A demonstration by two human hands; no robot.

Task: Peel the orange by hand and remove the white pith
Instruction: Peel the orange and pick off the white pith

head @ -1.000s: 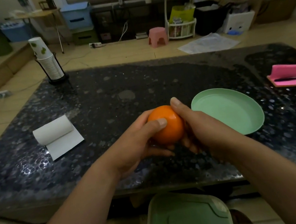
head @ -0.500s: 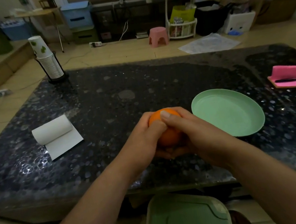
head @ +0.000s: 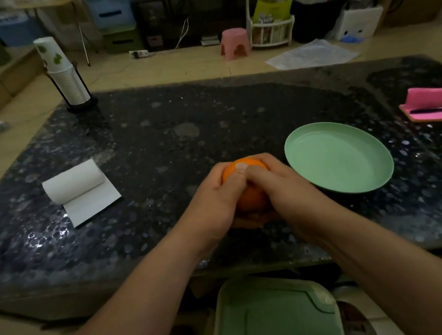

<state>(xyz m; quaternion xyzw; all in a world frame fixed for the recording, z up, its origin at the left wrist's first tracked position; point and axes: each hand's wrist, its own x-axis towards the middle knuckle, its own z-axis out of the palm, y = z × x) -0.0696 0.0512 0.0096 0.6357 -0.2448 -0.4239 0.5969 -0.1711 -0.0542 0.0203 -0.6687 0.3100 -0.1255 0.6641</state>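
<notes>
Gripping the orange [head: 251,201] with left hand [head: 209,202] and right hand [head: 285,186], both curled round it, low over the table [head: 178,122] beside the green plate [head: 340,160]. Closed the right hand over the fruit's top within the last second, a thumbnail now on the skin. Probably the first dig into an unbroken peel.

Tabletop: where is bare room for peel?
Bare stretches: between the paper roll and the left hand; the far middle, between the cup stack and the pink pad. The green plate holds nothing. Crowded between plate and right hand, both hands gripping the orange.
</notes>
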